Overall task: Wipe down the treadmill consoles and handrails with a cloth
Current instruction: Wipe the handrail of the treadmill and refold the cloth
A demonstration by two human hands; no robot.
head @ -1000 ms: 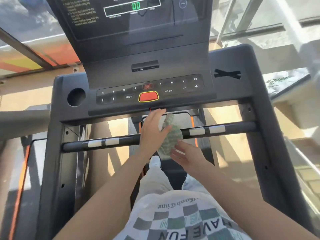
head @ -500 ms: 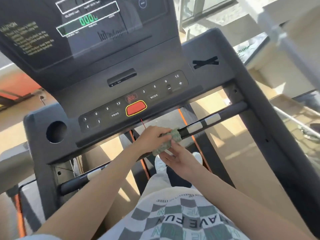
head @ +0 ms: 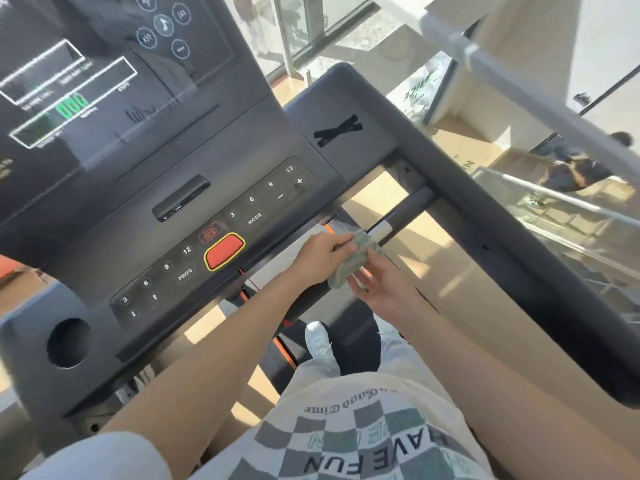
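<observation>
My left hand [head: 320, 252] pinches the soft, light green cloth [head: 351, 259] round the crossbar handrail [head: 405, 211]; my right hand [head: 382, 289], at five o'clock, half-open, steadies its loose tail.

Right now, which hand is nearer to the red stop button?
Left. The left hand holds the cloth just right of the red stop button; the right hand is farther right and lower.

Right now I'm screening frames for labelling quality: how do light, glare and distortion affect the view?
Head view: hard sunlight washes out the floor and the glass railing; the display carries reflections and its text is smeared, though the keypad reads clearly; wide-angle bending curves the console's edges; the cloth on the crossbar looks soft between the left hand and right hand.
</observation>
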